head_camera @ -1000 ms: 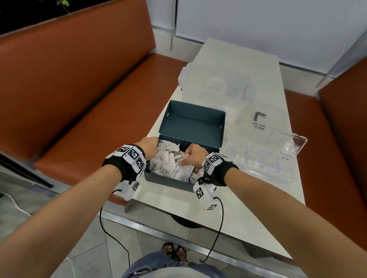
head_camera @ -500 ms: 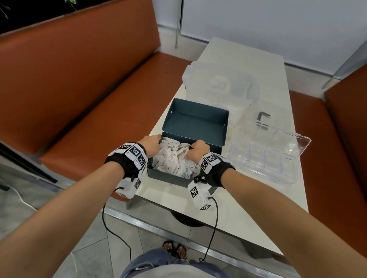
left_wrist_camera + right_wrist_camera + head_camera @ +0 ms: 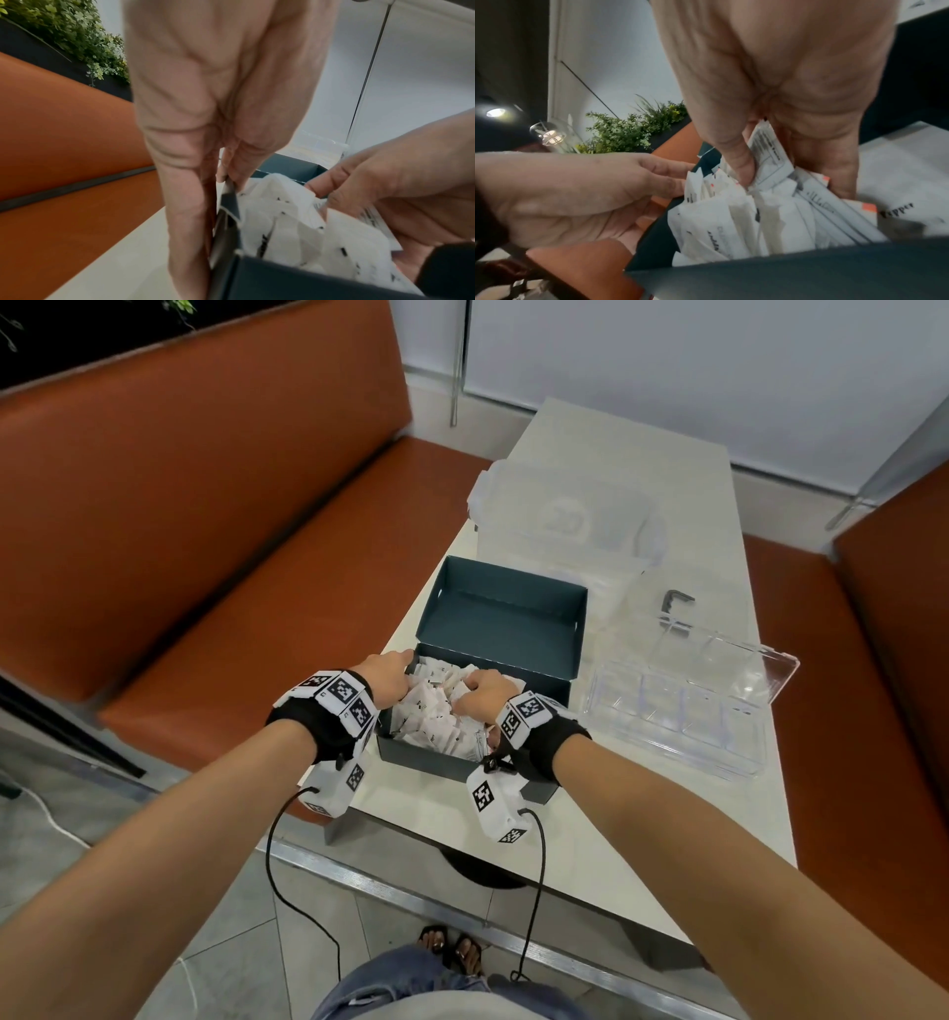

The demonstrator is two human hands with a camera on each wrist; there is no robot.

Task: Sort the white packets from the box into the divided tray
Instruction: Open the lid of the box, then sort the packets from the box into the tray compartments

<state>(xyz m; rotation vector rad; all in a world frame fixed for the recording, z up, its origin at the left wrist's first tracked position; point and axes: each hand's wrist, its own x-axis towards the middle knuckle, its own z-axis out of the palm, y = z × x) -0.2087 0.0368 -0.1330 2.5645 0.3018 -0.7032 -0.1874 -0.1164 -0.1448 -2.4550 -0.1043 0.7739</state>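
Observation:
A dark teal box (image 3: 426, 760) stands open at the table's near left, full of white packets (image 3: 436, 716). Its lid (image 3: 503, 618) lies back behind it. My left hand (image 3: 387, 675) grips the box's left wall (image 3: 228, 203), thumb inside and fingers outside (image 3: 226, 174). In the pile, my right hand (image 3: 482, 693) pinches several packets (image 3: 770, 158) between thumb and fingers (image 3: 770, 172). To the right of the box sits the clear divided tray (image 3: 667, 755), with its clear lid (image 3: 744, 660) open.
A large clear lidded container (image 3: 565, 516) stands behind the box. A small grey metal bracket (image 3: 675, 603) lies beyond the tray. Orange bench seats (image 3: 257, 557) flank the pale table (image 3: 642, 839).
My right hand has worked further into the packets and its fingers have curled round a bunch of them. The left hand stays at the box's left wall.

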